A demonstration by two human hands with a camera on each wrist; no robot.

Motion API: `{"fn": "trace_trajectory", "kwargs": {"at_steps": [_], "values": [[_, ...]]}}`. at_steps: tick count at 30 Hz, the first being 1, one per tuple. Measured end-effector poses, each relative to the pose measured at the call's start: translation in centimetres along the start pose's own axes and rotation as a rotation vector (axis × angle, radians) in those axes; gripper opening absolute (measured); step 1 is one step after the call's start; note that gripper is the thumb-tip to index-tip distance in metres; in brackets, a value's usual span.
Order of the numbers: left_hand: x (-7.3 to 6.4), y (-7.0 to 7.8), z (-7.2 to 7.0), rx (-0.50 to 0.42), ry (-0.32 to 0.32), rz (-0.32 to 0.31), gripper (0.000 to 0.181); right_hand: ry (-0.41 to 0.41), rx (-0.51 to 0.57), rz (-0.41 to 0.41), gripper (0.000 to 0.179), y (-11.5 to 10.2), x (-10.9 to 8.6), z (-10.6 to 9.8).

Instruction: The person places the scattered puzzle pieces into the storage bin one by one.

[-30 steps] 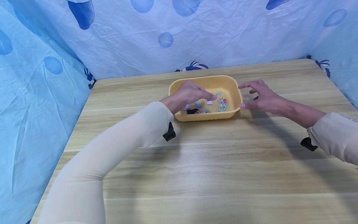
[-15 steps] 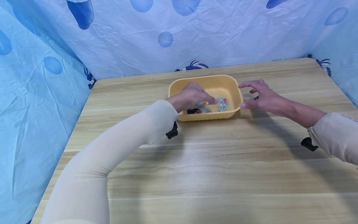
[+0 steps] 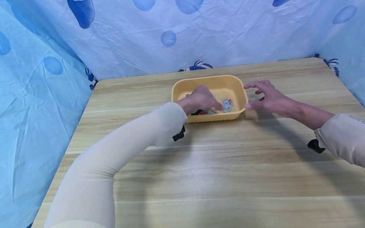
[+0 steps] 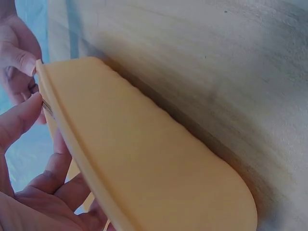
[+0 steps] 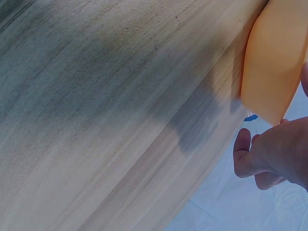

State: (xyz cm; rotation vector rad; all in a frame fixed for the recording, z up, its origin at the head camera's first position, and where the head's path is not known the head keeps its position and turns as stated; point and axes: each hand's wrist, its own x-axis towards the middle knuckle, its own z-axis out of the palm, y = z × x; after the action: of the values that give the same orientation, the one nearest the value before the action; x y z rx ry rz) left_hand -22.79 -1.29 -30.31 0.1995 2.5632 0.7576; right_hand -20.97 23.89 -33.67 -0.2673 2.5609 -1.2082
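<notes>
A yellow plastic basket (image 3: pixel 211 118) stands on the table with several small flat printed pieces in it. One colourful flat piece (image 3: pixel 227 105) lies near its right end; darker pieces (image 3: pixel 197 112) show partly beneath my left hand. My left hand (image 3: pixel 201 97) reaches down into the basket. In the left wrist view a thin flat piece (image 4: pixel 47 108), seen edge-on, sits between thumb and fingers, which appear to pinch it; its face is hidden. At the basket's right end, my right hand (image 3: pixel 268 96) touches the rim with thumb and forefinger spread apart.
The wooden table (image 3: pixel 222 177) extends in front of the basket and to both sides. Blue patterned sheeting (image 3: pixel 131 41) hangs behind the table and along its left and right sides. A black wrist mount (image 3: pixel 179 133) hangs under my left sleeve.
My left hand has moved slightly right and toward the near side inside the basket, covering more of the pieces. A light-blue piece formerly visible by its fingertips is out of sight. My right hand stays put.
</notes>
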Motion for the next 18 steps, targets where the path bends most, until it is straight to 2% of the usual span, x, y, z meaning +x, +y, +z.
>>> {"fn": "trace_trajectory", "kwargs": {"at_steps": [6,13,18], "values": [[0.15,0.2,0.57,0.058,0.001,0.021,0.05,0.005,0.003,-0.002,0.073,0.07,0.04,0.0],[0.3,0.08,0.89,0.067,-0.025,0.021,0.039,0.004,0.003,0.004,0.073,0.16,0.16,0.0],[0.33,-0.06,0.9,0.066,-0.032,0.031,0.04,0.003,0.009,0.006,0.074,0.25,0.23,-0.06]]}}
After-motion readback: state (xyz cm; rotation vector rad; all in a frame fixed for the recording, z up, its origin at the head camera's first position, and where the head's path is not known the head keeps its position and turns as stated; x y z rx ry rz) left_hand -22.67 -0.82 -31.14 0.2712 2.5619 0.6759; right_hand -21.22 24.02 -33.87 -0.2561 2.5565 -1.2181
